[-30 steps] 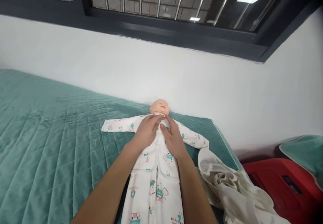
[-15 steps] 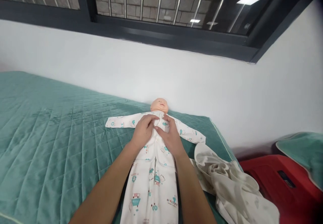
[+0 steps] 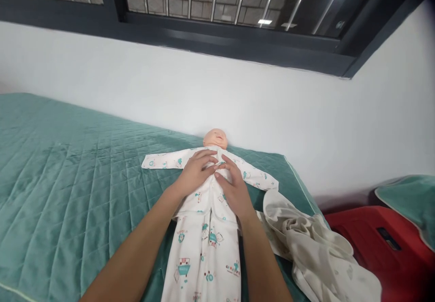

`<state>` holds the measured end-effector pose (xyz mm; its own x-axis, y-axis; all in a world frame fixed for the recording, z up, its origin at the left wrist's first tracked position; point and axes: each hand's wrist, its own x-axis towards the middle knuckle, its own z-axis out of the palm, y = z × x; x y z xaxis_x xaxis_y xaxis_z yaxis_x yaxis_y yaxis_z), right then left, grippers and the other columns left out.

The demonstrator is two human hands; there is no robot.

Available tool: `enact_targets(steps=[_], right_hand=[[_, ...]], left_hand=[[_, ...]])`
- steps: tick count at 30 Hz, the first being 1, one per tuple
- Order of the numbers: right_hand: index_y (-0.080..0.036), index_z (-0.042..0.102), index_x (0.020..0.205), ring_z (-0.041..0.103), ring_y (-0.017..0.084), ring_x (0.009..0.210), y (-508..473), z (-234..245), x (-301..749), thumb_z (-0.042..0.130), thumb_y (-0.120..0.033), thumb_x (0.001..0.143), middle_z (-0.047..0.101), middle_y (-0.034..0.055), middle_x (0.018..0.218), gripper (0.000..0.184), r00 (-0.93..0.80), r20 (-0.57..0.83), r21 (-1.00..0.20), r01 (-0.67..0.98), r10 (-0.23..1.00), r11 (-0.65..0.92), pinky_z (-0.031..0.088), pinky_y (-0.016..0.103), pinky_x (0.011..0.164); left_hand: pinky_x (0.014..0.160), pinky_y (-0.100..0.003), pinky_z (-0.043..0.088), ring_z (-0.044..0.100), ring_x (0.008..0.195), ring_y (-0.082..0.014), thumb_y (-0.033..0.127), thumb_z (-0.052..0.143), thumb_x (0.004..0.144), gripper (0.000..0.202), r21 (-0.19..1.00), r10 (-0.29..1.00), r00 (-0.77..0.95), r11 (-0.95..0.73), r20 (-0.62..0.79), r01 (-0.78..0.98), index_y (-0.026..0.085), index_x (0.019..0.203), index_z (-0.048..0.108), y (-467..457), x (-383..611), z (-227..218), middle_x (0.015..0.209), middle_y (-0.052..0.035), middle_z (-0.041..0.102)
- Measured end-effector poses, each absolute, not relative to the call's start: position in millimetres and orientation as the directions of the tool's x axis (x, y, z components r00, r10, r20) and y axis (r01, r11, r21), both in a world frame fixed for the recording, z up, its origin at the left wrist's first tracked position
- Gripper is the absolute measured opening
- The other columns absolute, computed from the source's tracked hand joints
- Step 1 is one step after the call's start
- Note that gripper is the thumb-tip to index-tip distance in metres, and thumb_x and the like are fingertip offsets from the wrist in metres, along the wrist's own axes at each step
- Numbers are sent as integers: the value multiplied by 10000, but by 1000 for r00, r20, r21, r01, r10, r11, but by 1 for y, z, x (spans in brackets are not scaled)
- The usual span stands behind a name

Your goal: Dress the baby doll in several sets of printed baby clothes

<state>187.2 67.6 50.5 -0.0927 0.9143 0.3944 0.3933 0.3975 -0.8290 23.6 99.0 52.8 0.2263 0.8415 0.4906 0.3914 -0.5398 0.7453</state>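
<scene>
A baby doll point(image 3: 215, 137) lies face up on a green quilted bed point(image 3: 68, 166), its head near the white wall. It wears a white romper point(image 3: 204, 243) printed with teal cartoon animals, sleeves spread out to both sides. My left hand point(image 3: 195, 172) rests on the doll's chest, fingers bent and pinching the romper's front edge near the collar. My right hand point(image 3: 233, 186) lies beside it on the chest, fingertips meeting the left hand's at the front placket.
A crumpled cream cloth point(image 3: 312, 247) lies on the bed's right edge beside the doll. A red container point(image 3: 380, 243) stands lower right, with a green cushion point(image 3: 411, 202) above it. A dark-framed barred window point(image 3: 217, 16) runs along the wall above.
Both hands have stayed on the doll's upper chest, fingers shifting slightly at the front of the romper. The view has shifted slightly.
</scene>
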Motion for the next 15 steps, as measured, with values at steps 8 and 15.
enact_targets(steps=[8, 15], right_hand=[[-255, 614, 933, 415, 231, 1372, 65, 52, 182, 547, -320, 891, 520, 25, 1428, 103, 1, 378, -867, 350, 926, 354, 268, 478, 1173], [-268, 621, 945, 426, 236, 1362, 63, 53, 183, 558, -343, 892, 525, 13, 1423, 111, 49, 328, -907, 297, 943, 300, 303, 478, 1153]], left_hand=[[1137, -406, 354, 482, 1299, -215, 248, 649, 829, 37, 778, 853, 232, -522, 468, 350, 217, 811, 642, 101, 23, 60, 1326, -45, 605], [1162, -424, 316, 428, 1356, -224, 327, 551, 913, 209, 795, 843, 340, -520, 417, 312, 220, 788, 679, 86, 16, 62, 1403, -20, 550]])
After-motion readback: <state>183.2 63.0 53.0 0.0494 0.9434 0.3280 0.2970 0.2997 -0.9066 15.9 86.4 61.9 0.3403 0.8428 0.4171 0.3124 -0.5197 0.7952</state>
